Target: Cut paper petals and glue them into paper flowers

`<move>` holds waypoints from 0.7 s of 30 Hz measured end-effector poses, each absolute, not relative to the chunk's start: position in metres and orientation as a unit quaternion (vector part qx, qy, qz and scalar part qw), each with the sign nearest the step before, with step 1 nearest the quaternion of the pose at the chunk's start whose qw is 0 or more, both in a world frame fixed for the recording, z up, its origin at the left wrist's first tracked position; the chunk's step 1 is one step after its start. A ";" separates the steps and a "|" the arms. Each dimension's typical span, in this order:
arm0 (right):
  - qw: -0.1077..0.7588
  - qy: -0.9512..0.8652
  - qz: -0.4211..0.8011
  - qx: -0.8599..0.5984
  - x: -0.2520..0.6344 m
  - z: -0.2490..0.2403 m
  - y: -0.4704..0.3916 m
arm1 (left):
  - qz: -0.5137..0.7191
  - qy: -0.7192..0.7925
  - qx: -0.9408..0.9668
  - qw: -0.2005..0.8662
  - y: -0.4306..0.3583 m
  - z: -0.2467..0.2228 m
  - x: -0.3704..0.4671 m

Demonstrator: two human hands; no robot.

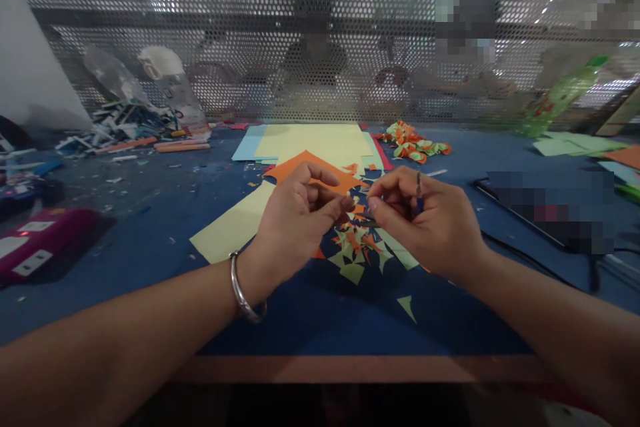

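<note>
Left hand: its grip (315, 207) was closed, thumb against fingertips, on one pale piece (355, 199), held up over the scraps, probably so the small thing stayed steady and in sight.
Right hand: its grip (395, 207) was pinched nearly shut just beside the piece; it seemed to hold one dark tool (419, 203), mostly hidden, so its kind could not be told.
Scraps: green and orange bits (353, 240) lay under the hands, likely where cutting let them fall; too many and too overlapped to count. One green scrap (409, 307) lay apart, nearer the bench (350, 327) edge.
Sheets: one orange sheet (300, 163) lay beyond the left hand, within reach; two yellow sheets showed, one behind (315, 140), one at left (233, 227).
Curls: one heap (415, 143) sat past the right hand, perhaps to keep it off the scraps; its pieces were uncountable.
Bottles: one white-capped (173, 90), one green (565, 97), both far back, presumably out of the way.
Box: one, purple (50, 237), at far left.
Bracelet: one (241, 287), on the left wrist.
</note>
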State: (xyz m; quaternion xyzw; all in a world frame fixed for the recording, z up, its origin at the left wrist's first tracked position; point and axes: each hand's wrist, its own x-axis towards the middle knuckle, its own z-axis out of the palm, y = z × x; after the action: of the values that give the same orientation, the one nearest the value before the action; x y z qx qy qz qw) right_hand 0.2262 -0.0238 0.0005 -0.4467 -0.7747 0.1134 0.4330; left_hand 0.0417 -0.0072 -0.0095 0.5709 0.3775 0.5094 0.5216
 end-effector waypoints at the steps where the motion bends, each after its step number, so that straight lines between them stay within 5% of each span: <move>1: 0.424 -0.775 0.120 -0.454 0.228 0.000 -0.022 | 0.499 0.386 0.583 0.513 -0.005 -0.010 0.040; 14: 0.193 -0.816 0.141 -0.527 0.248 0.007 -0.010 | 0.212 0.464 0.795 0.329 0.007 0.004 0.008; 21: 0.136 -0.822 0.146 -0.533 0.250 0.004 -0.006 | 0.205 0.452 0.804 0.326 0.003 0.006 0.005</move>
State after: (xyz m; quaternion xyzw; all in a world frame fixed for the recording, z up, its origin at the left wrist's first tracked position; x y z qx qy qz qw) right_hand 0.2505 -0.0062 0.0043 -0.5326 -0.8225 0.1464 0.1360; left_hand 0.0054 0.0030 0.0060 0.8042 0.4525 0.2054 0.3260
